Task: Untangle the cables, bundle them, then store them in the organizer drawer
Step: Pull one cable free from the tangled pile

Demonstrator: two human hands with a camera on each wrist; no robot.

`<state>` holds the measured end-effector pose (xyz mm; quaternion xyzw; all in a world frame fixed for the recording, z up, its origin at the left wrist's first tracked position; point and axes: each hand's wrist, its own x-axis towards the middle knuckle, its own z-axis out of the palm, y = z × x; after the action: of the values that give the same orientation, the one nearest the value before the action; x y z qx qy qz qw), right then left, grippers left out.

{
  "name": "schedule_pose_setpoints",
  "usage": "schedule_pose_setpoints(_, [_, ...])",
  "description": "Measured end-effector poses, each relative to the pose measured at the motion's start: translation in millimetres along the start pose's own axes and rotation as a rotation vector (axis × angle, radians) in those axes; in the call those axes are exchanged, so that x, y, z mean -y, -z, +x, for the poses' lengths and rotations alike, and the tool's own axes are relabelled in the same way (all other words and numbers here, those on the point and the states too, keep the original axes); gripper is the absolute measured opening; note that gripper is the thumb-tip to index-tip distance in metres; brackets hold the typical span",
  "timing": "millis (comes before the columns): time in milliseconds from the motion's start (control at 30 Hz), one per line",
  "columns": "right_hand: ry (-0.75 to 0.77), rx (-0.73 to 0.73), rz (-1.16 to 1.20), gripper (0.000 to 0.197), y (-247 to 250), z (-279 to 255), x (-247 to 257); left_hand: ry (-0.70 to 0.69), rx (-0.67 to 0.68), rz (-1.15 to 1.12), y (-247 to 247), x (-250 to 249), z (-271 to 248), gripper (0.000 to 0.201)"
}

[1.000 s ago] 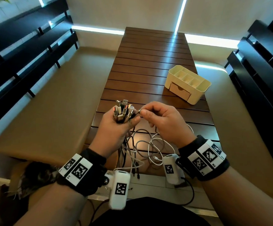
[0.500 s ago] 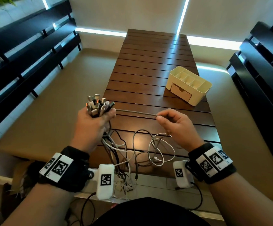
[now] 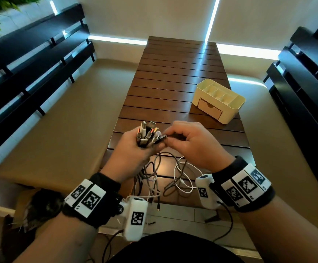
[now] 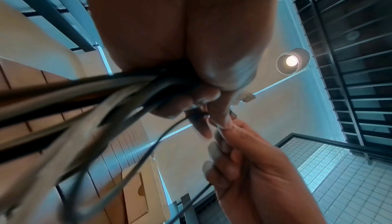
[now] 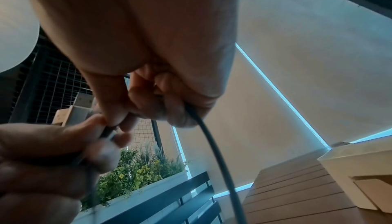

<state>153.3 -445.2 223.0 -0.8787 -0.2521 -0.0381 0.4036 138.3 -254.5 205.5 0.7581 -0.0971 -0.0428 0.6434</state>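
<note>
My left hand (image 3: 135, 149) grips a bundle of cables (image 3: 148, 134) with several plug ends sticking up out of the fist. The cable tails (image 3: 154, 179) hang down and loop on the near end of the wooden slat table (image 3: 173, 82). My right hand (image 3: 188, 143) is close beside the left and pinches a dark cable (image 5: 214, 152) right at the plug ends. In the left wrist view the cables (image 4: 84, 96) stream out of my fist. A cream organizer (image 3: 219, 100) with a small front drawer (image 3: 209, 109) sits shut, further back on the right.
A white cable loop (image 3: 183, 179) lies on the table near my right wrist. Dark slatted benches (image 3: 31, 73) flank both sides over a tan floor. A planter with green plants (image 5: 137, 169) stands at the left.
My right hand had drawn a grey cable out to the right; both hands have come back together, with the right fingers at the plug ends again.
</note>
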Motion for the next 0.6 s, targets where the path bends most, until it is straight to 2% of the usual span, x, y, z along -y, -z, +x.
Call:
schedule_pose_setpoints(67, [-0.006, 0.005, 0.029, 0.006, 1, -1, 0, 0.01, 0.004, -0.052, 3, 0, -1, 0.013])
schedule_pose_setpoints(133, [-0.063, 0.025, 0.048, 0.003, 2, -5, -5, 0.012, -0.046, -0.047, 11, -1, -2, 0.011])
schedule_pose_setpoints(267, [-0.264, -0.08, 0.116, 0.009, 9, -13, -20, 0.049, -0.288, -0.21, 37, 4, -2, 0.009])
schedule_pose_setpoints(333, [-0.31, -0.154, 0.154, 0.008, 14, -14, -23, 0.059, -0.34, -0.208, 47, 10, -3, 0.011])
schedule_pose_setpoints(367, [-0.304, -0.178, 0.153, 0.007, 16, -13, -23, 0.064, -0.326, -0.191, 48, 12, -3, 0.005])
schedule_pose_setpoints(433, [-0.277, -0.182, 0.122, 0.007, 19, -9, -21, 0.07, -0.284, -0.109, 45, 12, -5, 0.027])
schedule_pose_setpoints(467, [-0.264, -0.148, 0.087, 0.007, 20, -7, -20, 0.056, -0.259, -0.073, 41, 10, -4, 0.032])
schedule_pose_setpoints(600, [-0.244, 0.084, -0.098, 0.005, 15, 1, -20, -0.042, -0.206, 0.074, 26, -3, 7, 0.027])
